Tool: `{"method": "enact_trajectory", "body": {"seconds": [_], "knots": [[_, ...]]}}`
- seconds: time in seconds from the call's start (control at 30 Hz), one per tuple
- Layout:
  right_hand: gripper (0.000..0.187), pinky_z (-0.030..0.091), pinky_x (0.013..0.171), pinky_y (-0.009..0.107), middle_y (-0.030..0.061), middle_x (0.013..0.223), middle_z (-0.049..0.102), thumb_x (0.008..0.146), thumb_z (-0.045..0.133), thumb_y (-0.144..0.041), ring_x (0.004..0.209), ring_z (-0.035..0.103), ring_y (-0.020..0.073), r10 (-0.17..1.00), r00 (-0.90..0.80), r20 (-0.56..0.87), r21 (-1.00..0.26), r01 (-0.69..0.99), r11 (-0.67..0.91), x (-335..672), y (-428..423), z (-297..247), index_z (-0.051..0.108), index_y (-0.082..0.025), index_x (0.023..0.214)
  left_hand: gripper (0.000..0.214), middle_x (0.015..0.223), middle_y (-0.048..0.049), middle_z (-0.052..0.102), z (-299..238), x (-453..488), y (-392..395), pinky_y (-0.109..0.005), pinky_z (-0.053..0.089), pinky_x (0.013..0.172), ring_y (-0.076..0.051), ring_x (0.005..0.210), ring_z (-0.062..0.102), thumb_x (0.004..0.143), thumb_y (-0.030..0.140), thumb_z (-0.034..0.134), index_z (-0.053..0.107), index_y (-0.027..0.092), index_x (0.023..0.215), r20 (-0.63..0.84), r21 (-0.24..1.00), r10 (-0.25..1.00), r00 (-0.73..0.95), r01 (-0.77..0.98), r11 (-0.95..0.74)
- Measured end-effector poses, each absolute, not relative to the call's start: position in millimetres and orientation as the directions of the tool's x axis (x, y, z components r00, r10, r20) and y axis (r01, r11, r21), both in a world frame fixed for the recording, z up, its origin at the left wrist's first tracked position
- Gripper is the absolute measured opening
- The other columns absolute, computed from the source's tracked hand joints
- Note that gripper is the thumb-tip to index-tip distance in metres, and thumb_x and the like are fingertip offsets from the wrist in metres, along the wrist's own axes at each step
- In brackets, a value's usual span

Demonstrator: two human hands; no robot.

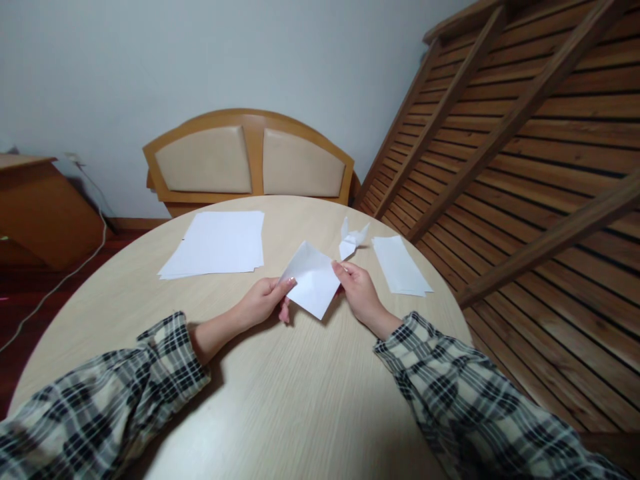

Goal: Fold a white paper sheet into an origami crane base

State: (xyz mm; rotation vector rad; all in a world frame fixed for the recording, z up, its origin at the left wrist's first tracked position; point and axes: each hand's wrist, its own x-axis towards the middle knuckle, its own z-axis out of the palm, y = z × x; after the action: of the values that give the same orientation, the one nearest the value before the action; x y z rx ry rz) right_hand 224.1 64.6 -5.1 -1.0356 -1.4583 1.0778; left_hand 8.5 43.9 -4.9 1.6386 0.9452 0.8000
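Note:
Between my two hands is a small white paper square [311, 280], turned so that one corner points toward me. My left hand [265, 300] pinches its left corner, thumb on top and fingers beneath. At the opposite corner, my right hand [357, 290] grips the paper the same way. Faint crease lines show on the sheet; whether it has several layers I cannot tell. Just beyond my right hand stands a folded white paper figure [352, 241] with two raised points.
On the round wooden table [280, 413] lie a stack of white sheets [220, 243] at the left and narrow paper strips [401, 265] at the right. A padded headboard [205, 160] stands behind. Wooden slats [525, 167] lean at the right. A white cable [75, 270] runs down the left.

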Motion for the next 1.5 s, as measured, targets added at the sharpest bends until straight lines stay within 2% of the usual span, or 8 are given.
{"method": "enact_trajectory", "body": {"seconds": [0.37, 0.53, 0.67, 0.77, 0.93, 1.13, 1.27, 1.5], "knots": [[0.045, 0.037, 0.042, 0.024, -0.002, 0.055, 0.053, 0.081, 0.059, -0.062, 0.046, 0.049, 0.0116, 0.971, -0.06, 0.23, -0.969, 0.075, 0.234, 225.6, 68.3, -7.2, 0.053, -0.02, 0.067, 0.052, 0.039, 0.0033, 0.052, -8.0, 8.3, 41.4, -0.022, 0.042, 0.047, -0.011, 0.039, 0.05, 0.093, 0.061, 0.037, 0.045, 0.021, 0.061, 0.058, 0.958, 0.927, 0.371, 0.239, -0.155], [0.044, 0.039, 0.043, 0.024, -0.0021, 0.058, 0.053, 0.079, 0.06, -0.062, 0.048, 0.049, 0.0115, 0.975, -0.04, 0.22, -0.974, 0.037, 0.222, 226.1, 69.5, -6.8, 0.054, -0.02, 0.068, 0.053, 0.045, -0.0007, 0.057, -4.7, 7.4, 42.0, -0.024, 0.043, 0.051, -0.011, 0.044, 0.053, 0.093, 0.058, 0.039, 0.05, 0.019, 0.059, 0.066, 0.961, 0.92, 0.386, 0.222, -0.162], [0.044, 0.039, 0.045, 0.025, -0.0025, 0.058, 0.052, 0.078, 0.061, -0.062, 0.05, 0.049, 0.0121, 0.969, -0.098, 0.225, -0.971, 0.06, 0.231, 227.5, 68.4, -4.2, 0.056, -0.02, 0.07, 0.047, 0.059, -0.0055, 0.063, -3.0, 5.4, 45.4, -0.026, 0.044, 0.057, -0.014, 0.056, 0.056, 0.088, 0.054, 0.049, 0.059, 0.015, 0.065, 0.088, 0.971, 0.893, 0.442, 0.163, -0.176], [0.041, 0.038, 0.046, 0.026, -0.0021, 0.059, 0.052, 0.08, 0.061, -0.059, 0.051, 0.048, 0.0128, 0.957, -0.197, 0.214, -0.96, 0.138, 0.243, 228.2, 67.8, -3.9, 0.057, -0.019, 0.07, 0.043, 0.058, -0.0012, 0.056, -6.5, 4.7, 47.1, -0.024, 0.036, 0.049, -0.012, 0.052, 0.046, 0.083, 0.053, 0.056, 0.057, 0.015, 0.063, 0.062, 0.972, 0.903, 0.426, 0.178, -0.151], [0.026, 0.043, 0.058, 0.026, 0.0007, 0.078, 0.057, 0.082, 0.064, -0.044, 0.066, 0.051, 0.0135, 0.92, -0.192, 0.343, -0.912, 0.168, 0.375, 227.3, 68.2, -7.2, 0.062, -0.02, 0.093, 0.047, 0.052, 0.0042, 0.04, -11.2, 6.0, 45.9, -0.022, 0.022, 0.044, -0.008, 0.048, 0.032, 0.081, 0.057, 0.057, 0.051, 0.016, 0.059, 0.019, 0.952, 0.921, 0.389, 0.274, -0.135], [0.045, 0.052, 0.071, 0.033, 0.0081, 0.112, 0.053, 0.084, 0.064, -0.034, 0.083, 0.055, 0.0162, 0.875, -0.183, 0.448, -0.834, 0.267, 0.483, 227.8, 66.1, -7.3, 0.053, -0.025, 0.127, 0.044, 0.058, 0.0032, 0.043, -10.7, 4.2, 47.6, -0.022, 0.026, 0.047, -0.009, 0.052, 0.036, 0.084, 0.055, 0.056, 0.054, 0.015, 0.065, 0.071, 0.954, 0.942, 0.329, 0.253, -0.161], [0.044, 0.051, 0.09, 0.041, 0.009, 0.116, 0.05, 0.088, 0.061, -0.031, 0.094, 0.055, 0.0188, 0.815, -0.226, 0.534, -0.732, 0.358, 0.579, 228.9, 64.4, -7.8, 0.052, -0.027, 0.131, 0.043, 0.059, 0.0024, 0.047, -11.6, 4.0, 48.3, -0.022, 0.028, 0.048, -0.01, 0.052, 0.038, 0.083, 0.054, 0.056, 0.057, 0.014, 0.069, 0.075, 0.961, 0.951, 0.301, 0.234, -0.15], [0.04, 0.051, 0.094, 0.045, 0.0075, 0.118, 0.051, 0.089, 0.06, -0.028, 0.1, 0.056, 0.0205, 0.782, -0.227, 0.58, -0.678, 0.398, 0.618, 230.0, 64.3, -7.8, 0.054, -0.03, 0.128, 0.042, 0.06, 0.0014, 0.049, -10.7, 6.4, 47.8, -0.023, 0.029, 0.049, -0.011, 0.053, 0.04, 0.081, 0.054, 0.055, 0.059, 0.014, 0.071, 0.069, 0.963, 0.963, 0.26, 0.237, -0.133]]}}
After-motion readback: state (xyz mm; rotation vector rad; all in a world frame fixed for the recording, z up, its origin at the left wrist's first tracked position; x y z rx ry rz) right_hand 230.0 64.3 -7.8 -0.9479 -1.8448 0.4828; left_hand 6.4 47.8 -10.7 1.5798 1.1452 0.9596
